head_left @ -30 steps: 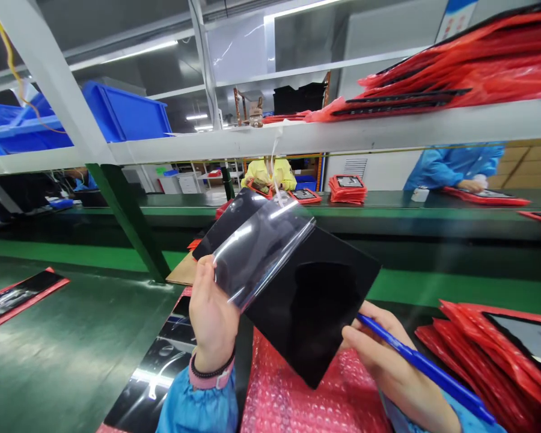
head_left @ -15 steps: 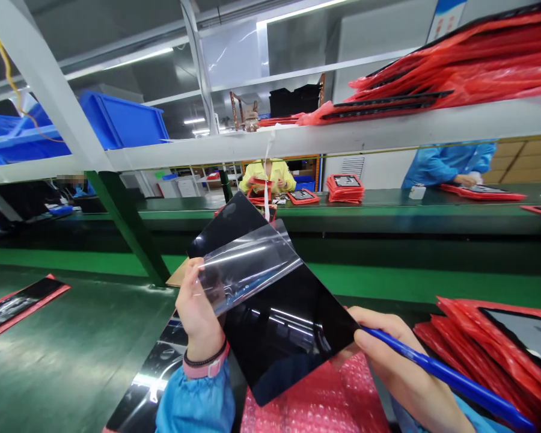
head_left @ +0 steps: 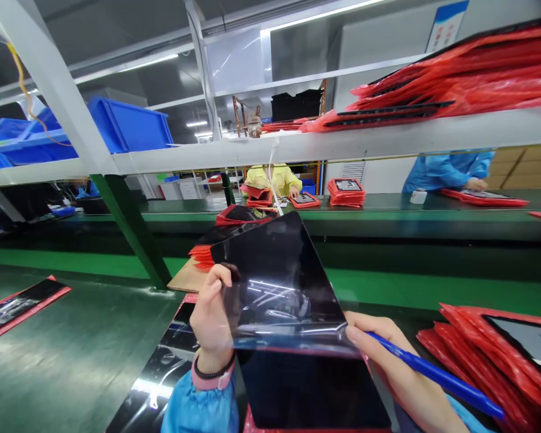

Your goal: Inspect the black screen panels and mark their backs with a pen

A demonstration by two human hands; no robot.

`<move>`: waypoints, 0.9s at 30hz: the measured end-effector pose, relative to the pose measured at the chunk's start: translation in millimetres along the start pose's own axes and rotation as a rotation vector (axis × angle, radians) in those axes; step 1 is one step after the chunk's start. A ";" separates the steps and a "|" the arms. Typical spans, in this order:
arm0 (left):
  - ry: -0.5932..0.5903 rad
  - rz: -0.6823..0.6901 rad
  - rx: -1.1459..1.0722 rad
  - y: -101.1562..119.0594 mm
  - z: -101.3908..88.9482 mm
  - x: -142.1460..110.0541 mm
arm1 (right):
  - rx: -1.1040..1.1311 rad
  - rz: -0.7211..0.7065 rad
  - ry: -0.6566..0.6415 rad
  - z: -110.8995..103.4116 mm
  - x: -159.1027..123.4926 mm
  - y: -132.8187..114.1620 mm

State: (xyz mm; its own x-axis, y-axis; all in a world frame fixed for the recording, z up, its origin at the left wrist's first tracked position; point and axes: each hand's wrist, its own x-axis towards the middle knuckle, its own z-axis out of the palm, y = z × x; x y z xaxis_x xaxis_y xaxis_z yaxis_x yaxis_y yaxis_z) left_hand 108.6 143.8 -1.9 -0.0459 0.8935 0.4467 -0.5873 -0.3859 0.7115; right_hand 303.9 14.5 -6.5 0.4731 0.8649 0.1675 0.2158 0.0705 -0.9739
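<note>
A glossy black glass panel (head_left: 311,391) is tilted up before me, with a clear protective film (head_left: 293,337) across its middle, its folded edge running left to right. My left hand (head_left: 211,319) pinches the film at the panel's left side; whether those fingers also touch the glass is hard to tell. At the right edge, my right hand (head_left: 397,355) grips the panel between thumb and fingers. A blue pen (head_left: 442,376) is tucked in that same hand, pointing down to the right. Another film-covered black panel (head_left: 157,367) lies on the bench at the lower left.
Red bubble-wrap sleeves (head_left: 473,349) are piled at the right. Behind the held panel is a stack of red-edged panels (head_left: 202,255) on cardboard. A green post (head_left: 133,231) rises at left, with a white shelf beam (head_left: 261,147) overhead. Two people (head_left: 451,171) work across the line.
The film's folded edge has come down the panel and lies more level. The panel has turned more upright and shifted right. My left hand has moved slightly right.
</note>
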 end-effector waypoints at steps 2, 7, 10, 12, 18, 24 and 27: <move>-0.025 -0.002 -0.019 0.5 5.6 -5.3 | -0.006 -0.033 0.017 -1.1 0.2 -1.7; -0.098 0.001 -0.050 -0.7 10.5 -12.3 | -0.104 -0.196 -0.347 -6.1 8.6 -10.8; -0.087 0.025 -0.028 -0.9 10.7 -14.4 | -0.168 -0.251 -0.420 -6.7 13.6 -11.0; -0.077 0.035 -0.004 -1.0 10.8 -15.7 | -0.222 -0.286 -0.421 -6.7 14.3 -8.6; -0.085 0.086 0.022 -2.9 12.9 -18.0 | -0.347 -0.480 -0.253 -5.1 9.1 5.6; -0.118 0.230 0.100 -8.4 10.5 -20.8 | -0.461 -0.860 0.001 0.4 0.9 18.9; -0.127 0.313 0.163 -11.9 5.8 -22.0 | -0.488 -1.064 -0.036 -2.6 -1.6 12.2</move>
State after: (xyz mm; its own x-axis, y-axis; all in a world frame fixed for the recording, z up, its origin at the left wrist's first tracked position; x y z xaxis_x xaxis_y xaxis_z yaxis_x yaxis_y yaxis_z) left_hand 121.3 127.4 -17.1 -0.0962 0.6950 0.7125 -0.4239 -0.6763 0.6024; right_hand 307.9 12.7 -18.3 -0.1666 0.4988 0.8506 0.7972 0.5758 -0.1815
